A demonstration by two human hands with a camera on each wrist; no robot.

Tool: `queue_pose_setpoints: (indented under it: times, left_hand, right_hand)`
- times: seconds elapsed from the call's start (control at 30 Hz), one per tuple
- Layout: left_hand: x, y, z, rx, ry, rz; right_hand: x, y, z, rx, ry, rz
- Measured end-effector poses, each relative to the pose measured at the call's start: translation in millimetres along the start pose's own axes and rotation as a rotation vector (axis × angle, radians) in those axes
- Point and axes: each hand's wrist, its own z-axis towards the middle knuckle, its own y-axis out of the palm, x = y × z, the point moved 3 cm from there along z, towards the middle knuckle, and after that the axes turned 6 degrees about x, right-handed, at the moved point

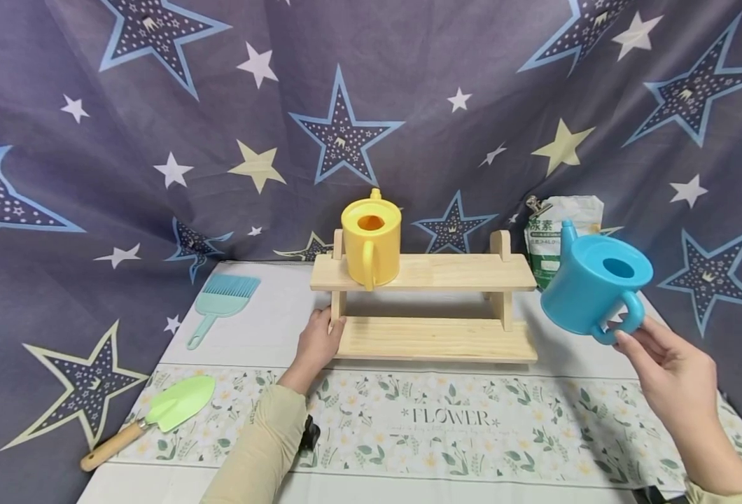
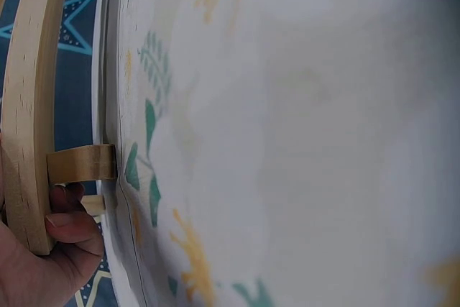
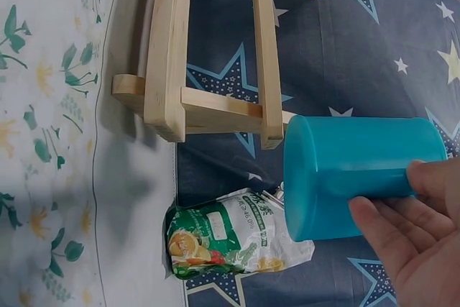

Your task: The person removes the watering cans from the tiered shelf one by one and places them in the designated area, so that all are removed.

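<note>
My right hand [image 1: 680, 374] grips the handle of a blue watering can [image 1: 591, 283], which is held in the air right of the wooden shelf [image 1: 434, 339]. The can tilts a little, its spout towards the back. In the right wrist view, the fingers wrap the handle side of the blue can [image 3: 359, 177]. At the shelf's left end, my left hand [image 1: 320, 339] grips the lower board; the left wrist view shows the thumb and fingers around the board's end [image 2: 32, 106]. A yellow watering can [image 1: 374, 245] stands on the upper board, towards the left.
Behind the blue can stands a fertilizer bag [image 1: 544, 245] closed with a metal clip [image 1: 537, 205]. To the left lie a teal brush [image 1: 225, 297] and a green trowel [image 1: 182, 402] with a wooden handle. A starry cloth [image 1: 409, 42] hangs behind the table.
</note>
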Motion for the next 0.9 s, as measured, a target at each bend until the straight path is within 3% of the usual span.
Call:
queue_pose_setpoints:
  times: [0.27, 0.9]
  left_hand:
    - [-0.3, 0.0, -1.0, 0.011, 0.017, 0.010]
    - [0.5, -1.4, -1.6, 0.016, 0.026, 0.001]
  right_hand:
    - [5, -3, -3, -0.020, 0.074, -0.054]
    - [20, -8, -9, -0.035, 0.138, -0.085]
